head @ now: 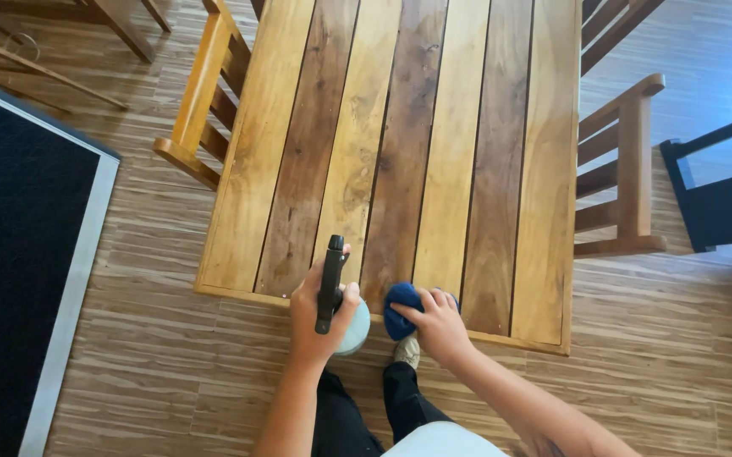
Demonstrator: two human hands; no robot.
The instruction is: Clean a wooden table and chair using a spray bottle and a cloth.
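Observation:
A slatted wooden table (434, 144) fills the middle of the head view. My left hand (315, 317) grips a spray bottle (333, 288) with a black trigger head and a pale round body, held over the table's near edge. My right hand (440, 326) is closed on a bunched dark blue cloth (400, 306), which rests on the table's near edge just right of the bottle. The two hands are close together, a few centimetres apart.
Wooden chairs stand at the table's left (205, 93) and right (624, 169) sides. A dark mat with a grey border (11, 254) lies on the plank floor at the left. A dark blue piece of furniture (721, 195) sits at the far right.

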